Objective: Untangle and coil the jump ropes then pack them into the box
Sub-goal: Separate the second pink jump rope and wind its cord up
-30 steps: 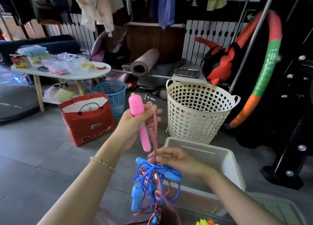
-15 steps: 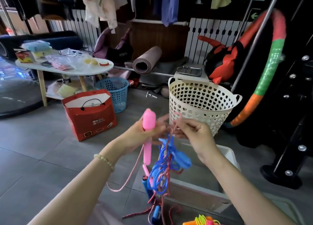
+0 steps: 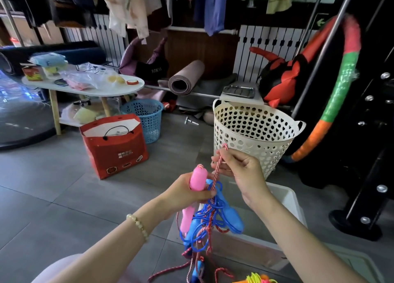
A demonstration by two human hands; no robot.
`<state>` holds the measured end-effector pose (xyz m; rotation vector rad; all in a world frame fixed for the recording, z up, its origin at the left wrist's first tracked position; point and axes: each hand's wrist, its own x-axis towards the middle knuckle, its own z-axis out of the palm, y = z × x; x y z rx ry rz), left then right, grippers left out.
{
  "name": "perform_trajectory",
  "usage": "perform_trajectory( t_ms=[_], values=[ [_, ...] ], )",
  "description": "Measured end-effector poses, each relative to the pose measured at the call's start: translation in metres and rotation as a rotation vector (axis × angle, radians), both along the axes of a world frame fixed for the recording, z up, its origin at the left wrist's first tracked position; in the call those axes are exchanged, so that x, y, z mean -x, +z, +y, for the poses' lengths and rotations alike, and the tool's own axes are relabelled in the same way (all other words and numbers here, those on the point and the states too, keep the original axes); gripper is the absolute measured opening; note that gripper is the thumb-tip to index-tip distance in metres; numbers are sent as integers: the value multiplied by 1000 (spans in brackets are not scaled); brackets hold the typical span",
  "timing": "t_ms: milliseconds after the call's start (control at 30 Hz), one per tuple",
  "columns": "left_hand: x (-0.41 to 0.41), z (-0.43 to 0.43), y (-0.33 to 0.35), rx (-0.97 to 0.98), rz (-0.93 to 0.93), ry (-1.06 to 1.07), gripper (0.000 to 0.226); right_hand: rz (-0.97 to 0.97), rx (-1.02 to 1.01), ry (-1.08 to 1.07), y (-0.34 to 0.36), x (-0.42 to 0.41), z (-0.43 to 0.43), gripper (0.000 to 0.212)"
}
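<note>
Left grip (image 3: 187, 194) is clenched round a pink handle (image 3: 198, 179). The handle stands upright, its top end clear above the thumb. Right grip (image 3: 241, 171) sits just beside it and a little higher, pinching a loop of red-and-white rope (image 3: 218, 168) between thumb and forefinger. The rope runs straight down from the pinch into the tangle.

The tangle hangs in the air under both grips. It is blue rope (image 3: 215, 208) in many loops, with a blue handle (image 3: 233, 219) on its right side and a second pink handle (image 3: 186, 217) on its left. Red-and-white strands thread through it, and loose ends trail toward the bottom edge of view.

White box (image 3: 292, 197) sits on the floor (image 3: 64, 197), with the tangle over its near left corner. Cream basket (image 3: 255, 131) stands just behind the box's far edge, close behind the right grip. A black stand base (image 3: 354, 225) crowds the box's right side.

To the left, grey floor runs open as far as the red bag (image 3: 115, 148) and blue basket (image 3: 147, 116). The white desk (image 3: 85, 89) is beyond them, well apart.
</note>
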<state>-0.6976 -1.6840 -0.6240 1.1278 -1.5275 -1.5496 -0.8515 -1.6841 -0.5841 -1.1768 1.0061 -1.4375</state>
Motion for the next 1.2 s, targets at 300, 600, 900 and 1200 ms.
perform_trajectory(
  t_ms=[300, 600, 900, 1200],
  values=[
    [-30, -9, 13, 86, -73, 68, 13, 89, -35, -171, -5, 34, -16, 20],
    [-34, -10, 11, 110, -81, 32, 15, 141, -43, 65, -2, 13, -2, 20],
    [-11, 0, 3, 190, -67, -46, 26, 76, -18, 160, 9, -8, 4, 16],
    [-19, -6, 6, 318, -157, 201, 22, 108, 19, 104, 1, -11, -4, 17]
  ],
)
